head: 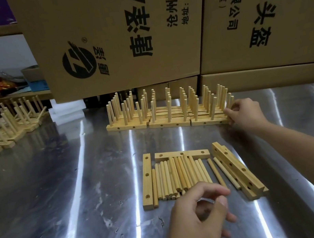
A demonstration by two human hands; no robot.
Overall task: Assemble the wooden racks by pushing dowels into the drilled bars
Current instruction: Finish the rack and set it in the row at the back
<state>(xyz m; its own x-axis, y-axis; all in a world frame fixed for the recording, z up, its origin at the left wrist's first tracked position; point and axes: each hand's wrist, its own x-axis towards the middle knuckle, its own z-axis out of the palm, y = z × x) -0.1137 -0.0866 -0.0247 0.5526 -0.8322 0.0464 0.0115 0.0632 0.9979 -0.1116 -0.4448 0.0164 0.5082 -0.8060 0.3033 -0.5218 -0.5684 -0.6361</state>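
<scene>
While the dowels [182, 177] lie bunched mid-table, hemmed by loose bars [147, 181], the left hand [204, 208] is held just over their near ends, fingers loosely curled, nothing gripped. At the back, the right end of the racks [168, 117] is clasped by the right hand's [242, 111] curled fingers. Shoved there, the row could be skewed or tipped; nudged, round dowels could be rolled across the slick table [61, 197]. Counted: three rack blocks, at least four bars, roughly twenty dowels.

Packing workshop, stacked printed cartons [116, 32], steel worktable [61, 197], rows of wooden racks [168, 115]
</scene>
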